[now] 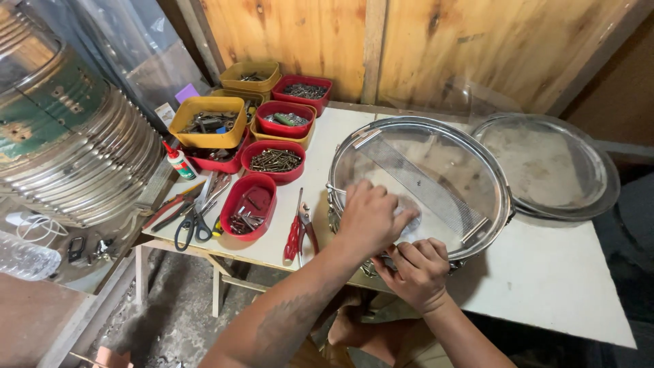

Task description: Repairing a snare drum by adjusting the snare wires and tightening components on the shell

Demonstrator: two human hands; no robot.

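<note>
Worked at the near rim of a snare drum (436, 170), judged mid-step on hardware or head at that edge. Sat mid-table on a white table (545, 279), drum on its side face, clear film head up, chrome hoop round, strip of fine snare wires crossing diagonally under the film. Left hand (371, 218) lay on the near part of the head, fingers half-curled and pressing down, something pale at the fingertips; could not tell whether anything was gripped. Right hand (415, 272) sat just near of it, touching the hoop edge, fingers closed tight round some small part at the rim; part hidden, could not tell what. Next move judged to call for steady downward pressure from the left and a fine pinch or twist from the right, without denting the thin film. Left of the drum lay red-handled pliers (300, 232), close by. Further left stood red trays (274, 161) and yellow trays (208, 121), shallow plastic, filled with dark screws and small metal bits. Also noted scissors (194, 225), a small glue bottle (178, 162) with red cap, ribbed shiny metal shells (75, 150) stacked far left. Right of the drum leaned a second hoop with clear head (545, 163), touching or just beside it. Behind, rough wooden wall (306, 34).
</note>
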